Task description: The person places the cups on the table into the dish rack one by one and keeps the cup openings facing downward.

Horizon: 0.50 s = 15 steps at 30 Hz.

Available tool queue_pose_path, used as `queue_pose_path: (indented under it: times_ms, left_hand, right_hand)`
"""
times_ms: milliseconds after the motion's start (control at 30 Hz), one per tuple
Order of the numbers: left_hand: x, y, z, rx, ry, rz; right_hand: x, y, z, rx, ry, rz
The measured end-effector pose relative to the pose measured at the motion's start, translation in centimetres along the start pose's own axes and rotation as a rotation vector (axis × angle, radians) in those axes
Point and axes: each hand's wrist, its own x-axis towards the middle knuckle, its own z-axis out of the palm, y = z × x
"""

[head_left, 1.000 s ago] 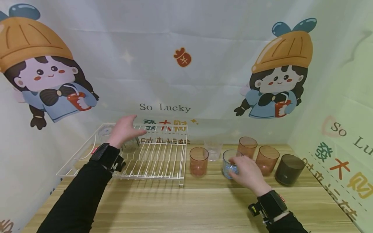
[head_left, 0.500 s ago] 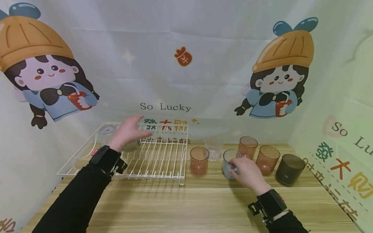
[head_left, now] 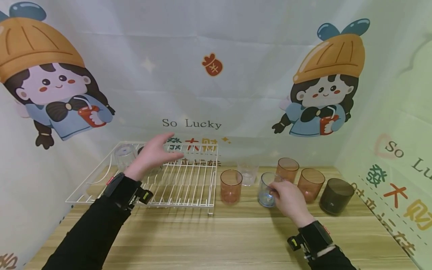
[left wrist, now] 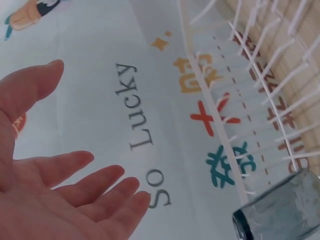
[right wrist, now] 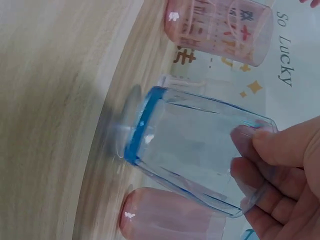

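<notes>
Blue-tinted glass (head_left: 266, 189) sits mid-row on the worktop (head_left: 216, 240), right hand (head_left: 290, 200) pinching its rim. Left hand (head_left: 152, 155) hovers, fingers spread, over the rack (head_left: 189, 187). Looks like pickup; lifting's probably next.

A clear blue-tinted glass tumbler with a blue base (head_left: 267, 190) stands mouth-up on the wooden counter (head_left: 216, 240), slightly tilted, its rim pinched by the right hand (head_left: 289, 200).

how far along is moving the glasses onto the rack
Early. Two clear glasses already sit upside down at the back left of the white wire dish rack. The right hand grips the blue-tinted glass; the left hand hovers open over the rack. Three orange tumblers, one clear and one dark grey remain on the table.
</notes>
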Motion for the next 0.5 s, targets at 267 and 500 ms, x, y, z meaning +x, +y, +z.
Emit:
queue_pose_path:
  times_ms: [267, 500]
  left_hand:
    - [-0.6, 1.1, 0.2, 0.011, 0.009, 0.054]
    - [-1.0, 1.8, 0.9, -0.022, 0.002, 0.083]
  right_hand:
    - [-0.2, -0.3, -1.3, 0.049, 0.052, 0.061]
    - [-0.4, -0.8, -2.2, 0.100, 0.056, 0.069]
